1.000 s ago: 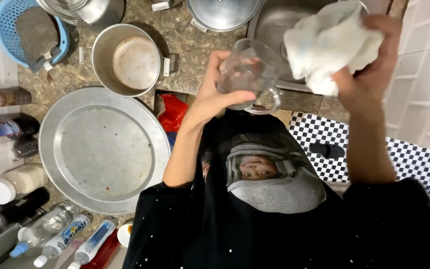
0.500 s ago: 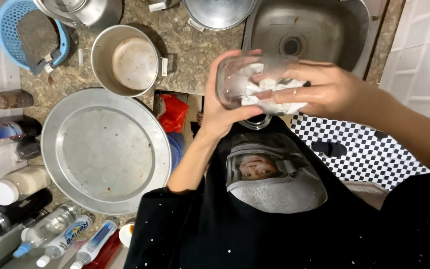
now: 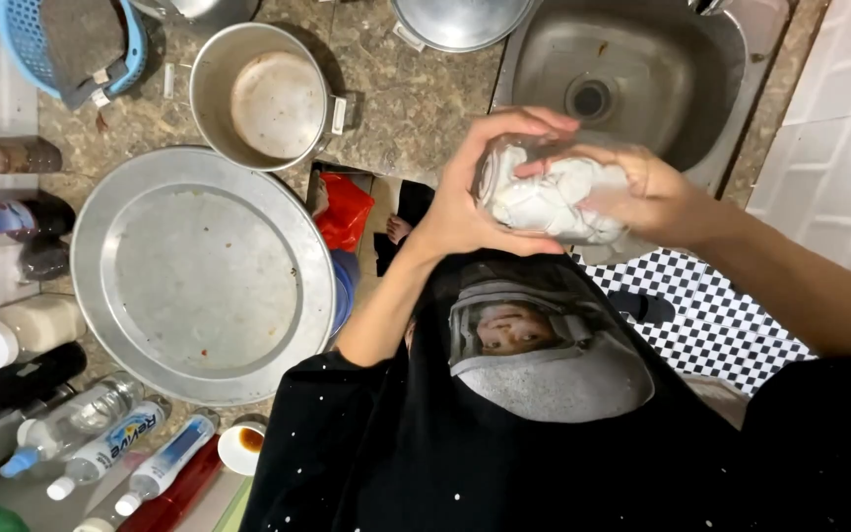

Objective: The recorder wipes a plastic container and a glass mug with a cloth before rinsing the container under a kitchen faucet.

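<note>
- Clear glass [image 3: 544, 187] held in the air at approx 1 o'clock of the frame, over the near edge of the steel sink [image 3: 642, 69].
- Glass lies tipped on its side: long axis runs approx 9-to-3 o'clock. Which end is the mouth: can't tell for sure, hands cover both.
- Left hand [image 3: 465, 197] cups the glass from the 9 o'clock side, fingers curled round its wall w/ thumb under, closed on it.
- Right hand [image 3: 642, 192] at the 3 o'clock end, fingers bent and closed on a white cloth [image 3: 549, 202]; the cloth shows bunched inside the glass.
- Table: stone top w/ big round metal tray [image 3: 204, 276] at 9 o'clock, well apart from the glass.
- Steel pot [image 3: 268, 94] at 11 o'clock, just above the tray.
- Blue basket [image 3: 22, 39] in the far 10 o'clock corner.
- Bottles [image 3: 12, 330] line the left edge, 8 to 9 o'clock.
- Metal bowl [image 3: 460, 20] at 12 o'clock, beside the sink.
- Nothing btwn the glass and the sink basin; black sleeve and shirt fill the 6 o'clock area.
</note>
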